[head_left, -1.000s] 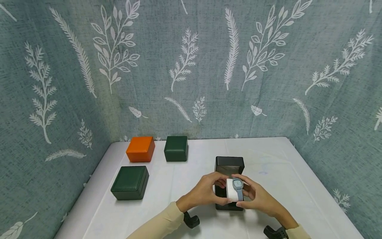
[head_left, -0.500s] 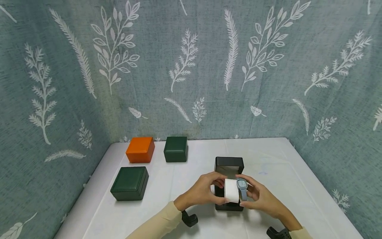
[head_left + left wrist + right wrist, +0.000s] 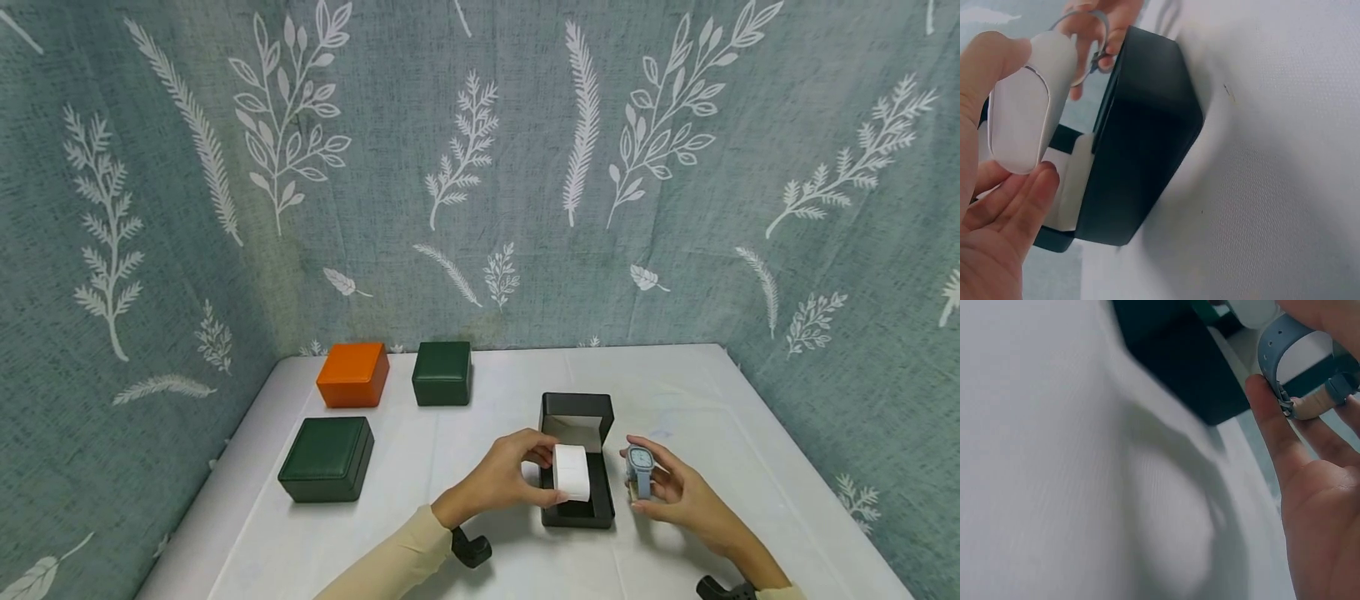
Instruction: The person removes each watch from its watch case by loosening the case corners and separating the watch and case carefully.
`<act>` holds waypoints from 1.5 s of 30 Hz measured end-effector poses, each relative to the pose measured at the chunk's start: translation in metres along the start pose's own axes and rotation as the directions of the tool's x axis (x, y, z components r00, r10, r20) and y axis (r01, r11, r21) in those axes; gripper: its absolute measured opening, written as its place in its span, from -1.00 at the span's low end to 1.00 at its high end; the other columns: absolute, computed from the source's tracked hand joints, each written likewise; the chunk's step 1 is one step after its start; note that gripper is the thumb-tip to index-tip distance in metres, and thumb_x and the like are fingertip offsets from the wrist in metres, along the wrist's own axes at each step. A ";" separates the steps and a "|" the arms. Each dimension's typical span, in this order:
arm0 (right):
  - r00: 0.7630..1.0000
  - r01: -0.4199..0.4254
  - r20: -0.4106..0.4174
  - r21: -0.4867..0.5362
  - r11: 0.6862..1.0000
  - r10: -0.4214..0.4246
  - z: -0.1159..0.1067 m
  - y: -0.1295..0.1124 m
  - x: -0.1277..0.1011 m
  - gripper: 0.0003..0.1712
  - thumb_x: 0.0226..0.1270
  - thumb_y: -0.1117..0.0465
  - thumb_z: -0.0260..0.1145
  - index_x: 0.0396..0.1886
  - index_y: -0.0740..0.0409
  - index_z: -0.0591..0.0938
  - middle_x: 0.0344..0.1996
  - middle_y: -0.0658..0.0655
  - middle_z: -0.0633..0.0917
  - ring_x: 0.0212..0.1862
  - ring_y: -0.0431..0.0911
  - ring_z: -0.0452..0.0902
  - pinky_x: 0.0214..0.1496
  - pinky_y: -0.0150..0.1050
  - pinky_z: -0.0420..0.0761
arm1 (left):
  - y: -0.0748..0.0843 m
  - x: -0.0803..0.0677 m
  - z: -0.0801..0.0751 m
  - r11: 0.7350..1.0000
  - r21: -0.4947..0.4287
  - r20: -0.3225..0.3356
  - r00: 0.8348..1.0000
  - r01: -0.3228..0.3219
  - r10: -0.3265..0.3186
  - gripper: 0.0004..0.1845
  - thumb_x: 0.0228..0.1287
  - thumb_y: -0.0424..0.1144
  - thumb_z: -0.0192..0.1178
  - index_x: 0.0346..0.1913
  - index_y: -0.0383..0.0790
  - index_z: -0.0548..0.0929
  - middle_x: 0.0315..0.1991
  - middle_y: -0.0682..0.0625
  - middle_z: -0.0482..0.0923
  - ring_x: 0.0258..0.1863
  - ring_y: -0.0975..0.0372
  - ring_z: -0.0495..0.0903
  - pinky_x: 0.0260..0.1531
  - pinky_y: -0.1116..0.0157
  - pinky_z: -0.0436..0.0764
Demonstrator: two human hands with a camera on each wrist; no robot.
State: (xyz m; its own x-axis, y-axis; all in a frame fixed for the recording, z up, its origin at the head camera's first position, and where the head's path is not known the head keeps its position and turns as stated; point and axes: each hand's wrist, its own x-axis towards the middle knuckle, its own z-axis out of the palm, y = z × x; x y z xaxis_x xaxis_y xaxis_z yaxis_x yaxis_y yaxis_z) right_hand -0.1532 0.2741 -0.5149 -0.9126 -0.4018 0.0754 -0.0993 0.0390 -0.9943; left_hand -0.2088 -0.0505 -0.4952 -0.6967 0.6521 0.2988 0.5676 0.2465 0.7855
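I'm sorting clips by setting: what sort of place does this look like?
Probably a makeshift tabletop booth, though I can't be sure: leaf-print cloth screens the back and both sides of a white-covered table, on which an open black box stands.

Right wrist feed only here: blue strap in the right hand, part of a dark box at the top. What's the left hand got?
Observer: The left hand is pinching a white cushion.
Operator: OK. And on the right? I get mostly strap.
Observer: It's a watch; the head view shows its squarish, pale blue face, turned toward that camera.
Operator: What else is set out?
Observer: Three more boxes, off to the left in the head view: an orange box, a far green box and a near green box.
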 end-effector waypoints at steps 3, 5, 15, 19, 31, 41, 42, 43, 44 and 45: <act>0.999 -0.031 -0.019 0.004 1.000 0.031 -0.003 0.004 -0.003 0.13 0.20 0.46 0.51 0.66 0.07 0.10 0.49 0.42 0.19 0.32 -0.03 0.50 0.16 -0.20 0.63 | -0.001 0.000 0.001 1.000 -0.002 -0.001 1.000 0.004 -0.004 -0.33 0.08 -0.16 0.61 0.23 -0.29 0.58 0.01 0.10 0.59 -0.05 0.36 0.63 0.03 0.35 0.64; 0.999 -0.036 -0.026 0.002 0.999 0.036 -0.006 0.007 -0.005 0.14 0.20 0.46 0.51 0.66 0.10 0.08 0.48 0.46 0.19 0.27 -0.04 0.52 0.14 -0.18 0.65 | -0.002 -0.001 0.002 1.000 -0.004 -0.002 1.000 0.002 -0.002 -0.34 0.08 -0.16 0.61 0.22 -0.29 0.58 0.00 0.10 0.59 -0.05 0.36 0.64 0.03 0.35 0.64; 0.994 -0.082 -0.068 0.000 0.997 0.082 -0.017 0.016 -0.012 0.13 0.24 0.46 0.48 0.67 0.11 0.03 0.50 0.50 0.17 0.29 -0.15 0.54 0.14 -0.18 0.65 | -0.002 -0.001 0.005 1.000 -0.009 -0.012 1.000 0.003 -0.003 -0.35 0.06 -0.17 0.63 0.19 -0.27 0.60 -0.01 0.07 0.59 -0.06 0.29 0.65 0.02 0.36 0.64; 0.990 -0.103 -0.098 -0.016 0.995 0.100 -0.020 0.018 -0.015 0.14 0.23 0.44 0.49 0.67 0.13 0.04 0.49 0.51 0.18 0.27 -0.21 0.55 0.13 -0.20 0.65 | -0.003 -0.001 0.007 1.000 -0.017 -0.022 1.000 -0.006 0.005 -0.36 0.04 -0.18 0.63 0.18 -0.26 0.61 -0.02 0.06 0.60 -0.07 0.27 0.66 0.00 0.35 0.65; 0.983 -0.135 -0.133 -0.029 0.990 0.131 -0.028 0.020 -0.019 0.13 0.25 0.42 0.50 0.67 0.13 0.05 0.49 0.55 0.17 0.22 -0.25 0.57 0.11 -0.21 0.66 | -0.004 -0.001 0.009 0.999 0.032 -0.032 0.999 -0.021 0.022 -0.35 0.06 -0.13 0.63 0.19 -0.25 0.60 -0.01 0.08 0.59 -0.07 0.32 0.65 -0.01 0.38 0.65; 0.941 -0.261 -0.255 -0.123 0.958 0.223 -0.029 0.013 -0.018 0.09 0.29 0.22 0.53 0.67 0.06 0.09 0.36 0.39 0.40 0.07 -0.30 0.59 0.01 -0.28 0.66 | -0.001 0.000 0.008 1.000 0.015 -0.019 1.000 -0.009 0.009 -0.35 0.06 -0.14 0.62 0.20 -0.24 0.60 -0.01 0.05 0.60 -0.07 0.29 0.65 0.00 0.34 0.66; 0.933 -0.284 -0.273 -0.152 0.947 0.236 -0.029 0.012 -0.017 0.10 0.29 0.17 0.53 0.68 0.08 0.09 0.28 0.36 0.48 0.02 -0.26 0.59 -0.02 -0.29 0.65 | -0.001 0.000 0.008 1.000 0.010 -0.017 1.000 -0.006 0.007 -0.35 0.06 -0.14 0.62 0.20 -0.24 0.60 -0.01 0.04 0.61 -0.07 0.28 0.65 0.00 0.34 0.65; 0.925 -0.306 -0.290 -0.181 0.935 0.246 -0.029 0.010 -0.017 0.10 0.31 0.13 0.53 0.67 0.12 0.08 0.18 0.32 0.56 -0.01 -0.22 0.58 -0.04 -0.29 0.64 | -0.001 0.000 0.008 1.000 0.005 -0.016 1.000 -0.003 0.003 -0.35 0.06 -0.14 0.62 0.20 -0.24 0.60 -0.01 0.04 0.61 -0.07 0.27 0.65 0.00 0.35 0.65; 0.912 -0.336 -0.311 -0.198 0.921 0.266 -0.029 0.008 -0.016 0.11 0.30 0.08 0.53 0.67 0.14 0.08 0.08 0.26 0.62 -0.03 -0.18 0.57 -0.03 -0.30 0.63 | -0.001 0.000 0.008 1.000 0.008 -0.016 1.000 -0.006 0.006 -0.35 0.06 -0.14 0.62 0.20 -0.25 0.60 -0.01 0.04 0.61 -0.07 0.28 0.65 0.00 0.36 0.65; 0.904 -0.357 -0.324 -0.216 0.909 0.278 -0.029 0.007 -0.016 0.12 0.31 0.05 0.52 0.67 0.19 0.07 -0.02 0.23 0.66 -0.04 -0.15 0.56 -0.01 -0.29 0.62 | -0.001 0.000 0.008 1.000 0.006 -0.015 1.000 -0.004 0.004 -0.35 0.06 -0.14 0.63 0.20 -0.24 0.60 0.00 0.04 0.61 -0.07 0.28 0.65 0.00 0.37 0.64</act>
State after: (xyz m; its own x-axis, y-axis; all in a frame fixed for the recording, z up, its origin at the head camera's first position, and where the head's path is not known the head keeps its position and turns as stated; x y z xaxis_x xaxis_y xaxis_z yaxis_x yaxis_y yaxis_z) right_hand -0.1512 0.3073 -0.5210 -0.9814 -0.0562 -0.1835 0.1495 0.3764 -0.9143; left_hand -0.2058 -0.0452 -0.5003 -0.7010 0.6423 0.3099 0.5730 0.2485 0.7810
